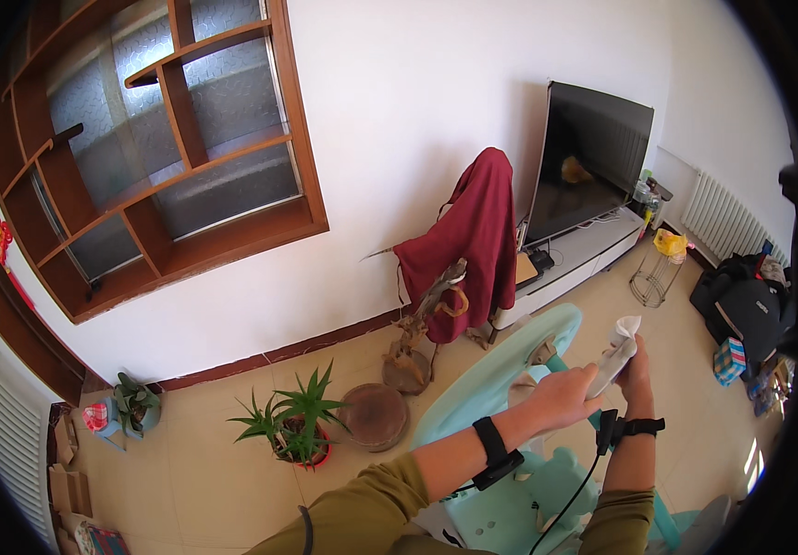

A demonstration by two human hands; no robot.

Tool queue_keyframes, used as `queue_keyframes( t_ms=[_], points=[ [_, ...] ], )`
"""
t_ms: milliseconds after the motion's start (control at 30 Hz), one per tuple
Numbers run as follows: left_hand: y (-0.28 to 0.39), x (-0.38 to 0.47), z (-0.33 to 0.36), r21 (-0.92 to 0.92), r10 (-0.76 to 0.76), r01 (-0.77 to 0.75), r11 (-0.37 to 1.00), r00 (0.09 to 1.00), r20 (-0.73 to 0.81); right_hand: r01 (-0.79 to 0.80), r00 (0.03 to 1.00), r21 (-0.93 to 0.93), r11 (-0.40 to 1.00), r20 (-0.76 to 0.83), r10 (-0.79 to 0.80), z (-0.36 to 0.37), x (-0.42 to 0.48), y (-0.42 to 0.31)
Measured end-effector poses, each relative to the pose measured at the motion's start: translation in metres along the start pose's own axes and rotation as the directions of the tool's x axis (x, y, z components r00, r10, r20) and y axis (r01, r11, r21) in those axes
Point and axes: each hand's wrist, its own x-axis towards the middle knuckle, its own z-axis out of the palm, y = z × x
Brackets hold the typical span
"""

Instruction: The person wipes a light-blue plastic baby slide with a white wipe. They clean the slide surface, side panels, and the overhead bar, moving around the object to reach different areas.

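Note:
My left hand (565,397) is closed on the lower end of a pale, light grey cloth (610,364). On the other side, my right hand (636,368) grips the same cloth nearer its crumpled white top. Both hands are above a mint-green plastic child's seat or ride-on (503,374) with a bar and an animal-shaped part (558,479). Black straps with small devices circle both wrists, and a black cable hangs from the right one. The cloth's exact kind cannot be told.
Ahead are driftwood (416,333) and a red-draped object (471,243). A potted aloe (308,423) and a round brown stool or slab (373,416) stand left. A television (589,159) tops a low cabinet (579,257); a wire stand (652,277) and black bags (753,312) are right.

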Motion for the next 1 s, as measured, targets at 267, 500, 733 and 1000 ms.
queue_keyframes(
  t_ms=[267,500,733,1000],
  points=[
    [0.001,0.002,0.000,-0.017,0.009,-0.009,1.000,1.000,-0.007,-0.067,0.998,0.130,0.989,0.006,0.067,0.004,-0.016,0.034],
    [0.005,-0.001,-0.009,0.000,-0.012,0.012,1.000,0.999,0.033,0.075,0.972,-0.354,0.932,-0.184,-0.148,0.011,-0.074,0.023],
    [0.011,-0.001,-0.013,0.031,0.023,-0.024,0.999,1.000,0.014,0.357,0.855,0.719,0.597,0.007,-0.519,0.021,-0.189,0.016],
    [-0.002,0.002,-0.009,-0.005,0.069,-0.069,0.998,0.997,0.022,0.465,0.883,0.567,0.680,-0.358,-0.304,0.026,-0.273,0.059]
  ],
)
